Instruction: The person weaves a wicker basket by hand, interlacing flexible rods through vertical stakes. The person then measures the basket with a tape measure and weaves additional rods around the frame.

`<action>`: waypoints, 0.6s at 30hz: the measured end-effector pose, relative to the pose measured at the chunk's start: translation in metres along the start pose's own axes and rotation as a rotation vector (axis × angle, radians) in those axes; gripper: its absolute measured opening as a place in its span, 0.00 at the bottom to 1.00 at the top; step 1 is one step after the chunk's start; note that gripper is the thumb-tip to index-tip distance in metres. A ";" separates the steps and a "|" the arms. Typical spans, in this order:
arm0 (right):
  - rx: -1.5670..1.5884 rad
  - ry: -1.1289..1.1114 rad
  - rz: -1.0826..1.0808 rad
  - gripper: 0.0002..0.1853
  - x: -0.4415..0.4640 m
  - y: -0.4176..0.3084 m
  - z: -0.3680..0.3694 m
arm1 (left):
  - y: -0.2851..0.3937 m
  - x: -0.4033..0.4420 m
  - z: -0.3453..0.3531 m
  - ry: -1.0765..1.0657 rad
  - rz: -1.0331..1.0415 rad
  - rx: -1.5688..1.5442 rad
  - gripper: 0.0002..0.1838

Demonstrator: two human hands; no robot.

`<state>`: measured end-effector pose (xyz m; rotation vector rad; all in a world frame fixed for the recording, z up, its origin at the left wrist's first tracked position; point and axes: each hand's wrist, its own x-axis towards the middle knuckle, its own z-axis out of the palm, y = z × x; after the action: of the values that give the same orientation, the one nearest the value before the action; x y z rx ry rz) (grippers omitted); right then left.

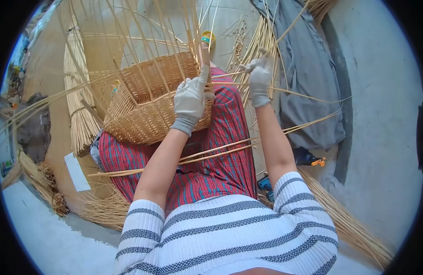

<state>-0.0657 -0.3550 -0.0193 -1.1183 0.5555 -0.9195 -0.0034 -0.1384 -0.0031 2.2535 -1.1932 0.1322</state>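
Note:
A partly woven wicker basket [142, 117] rests across my lap, its tall upright stakes rising toward the top of the view. My gloved left hand [191, 100] grips the basket's right corner, the index finger stretched up along a flat wooden corner piece [204, 57]. To the right of the basket, my gloved right hand [260, 75] closes around a thin cane strand [230, 74] running from that corner. Another strand [303, 95] extends past the right wrist. Its fingertips are partly hard to make out.
A tied bundle of canes [76, 91] lies at the left. More loose canes [259, 41] spread at the top, beside a grey cloth [307, 78]. Long rods [216, 152] cross my lap. A dark tool with an orange tip [307, 158] and a bundle [349, 220] lie at the right.

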 end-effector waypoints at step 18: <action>-1.254 -0.721 0.085 0.27 -0.054 -0.039 0.093 | -0.075 -0.005 -0.057 0.357 -0.585 -0.856 0.15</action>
<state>-0.0353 -0.2667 0.0472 -2.3765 0.5452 0.0706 0.0627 -0.0722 0.0088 1.6132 -0.2643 -0.1726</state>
